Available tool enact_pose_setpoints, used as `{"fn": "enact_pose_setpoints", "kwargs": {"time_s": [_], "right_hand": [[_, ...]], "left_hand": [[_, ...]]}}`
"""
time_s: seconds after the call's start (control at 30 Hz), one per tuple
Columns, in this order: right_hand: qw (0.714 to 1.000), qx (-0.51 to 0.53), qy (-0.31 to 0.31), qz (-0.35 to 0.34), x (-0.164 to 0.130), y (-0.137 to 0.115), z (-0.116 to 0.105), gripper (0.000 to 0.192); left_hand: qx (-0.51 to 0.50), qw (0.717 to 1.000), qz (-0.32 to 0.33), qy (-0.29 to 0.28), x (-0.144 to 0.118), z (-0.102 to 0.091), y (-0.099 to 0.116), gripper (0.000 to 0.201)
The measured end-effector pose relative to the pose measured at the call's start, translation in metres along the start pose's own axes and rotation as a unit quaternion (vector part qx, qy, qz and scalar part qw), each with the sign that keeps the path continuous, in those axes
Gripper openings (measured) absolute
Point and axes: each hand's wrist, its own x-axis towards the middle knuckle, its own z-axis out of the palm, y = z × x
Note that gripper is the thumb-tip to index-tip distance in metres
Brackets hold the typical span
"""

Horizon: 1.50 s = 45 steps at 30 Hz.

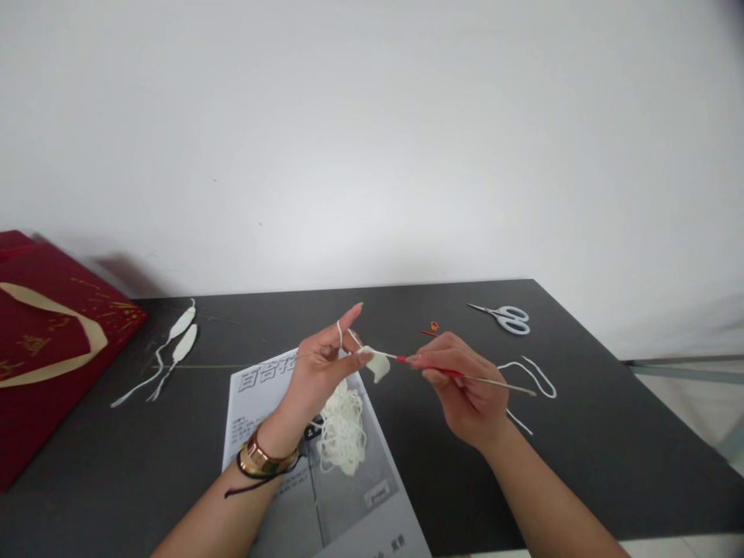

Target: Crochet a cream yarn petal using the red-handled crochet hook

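Dark table (pixel 581 457) under white wall. We pinch small white crochet piece (pixel 377 363) with left hand (pixel 322 370), yarn looped over raised index finger. Right hand (pixel 465 387) grips red-handled crochet hook (pixel 459 375), tip seemingly in piece. Loose yarn pile (pixel 342 430) below on printed sheet (pixel 349 504). Scissors (pixel 507 318) far right, red bag (pixel 40 349) left.

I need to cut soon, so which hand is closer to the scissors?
Right. The right hand is just below-left of the scissors; the left hand is farther left.
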Motion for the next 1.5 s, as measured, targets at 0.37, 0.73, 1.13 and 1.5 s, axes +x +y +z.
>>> {"fn": "enact_pose_setpoints", "kwargs": {"time_s": [0.37, 0.73, 1.13, 1.5], "right_hand": [[0.964, 0.19, 0.062, 0.173, 0.001, 0.007, -0.005, 0.016], [0.957, 0.245, 0.039, 0.147, 0.002, 0.006, -0.01, 0.013], [0.928, 0.308, 0.031, 0.208, 0.002, 0.01, -0.007, 0.017], [0.936, 0.312, -0.009, 0.163, 0.004, 0.006, -0.012, 0.011]], "left_hand": [[-0.016, 0.989, -0.055, -0.139, 0.0, -0.005, 0.008, 0.031], [-0.097, 0.962, -0.157, -0.202, -0.001, -0.006, 0.011, 0.044], [-0.144, 0.941, -0.177, -0.25, -0.002, -0.008, 0.007, 0.06], [-0.155, 0.936, -0.192, -0.252, -0.001, -0.009, 0.008, 0.052]]}}
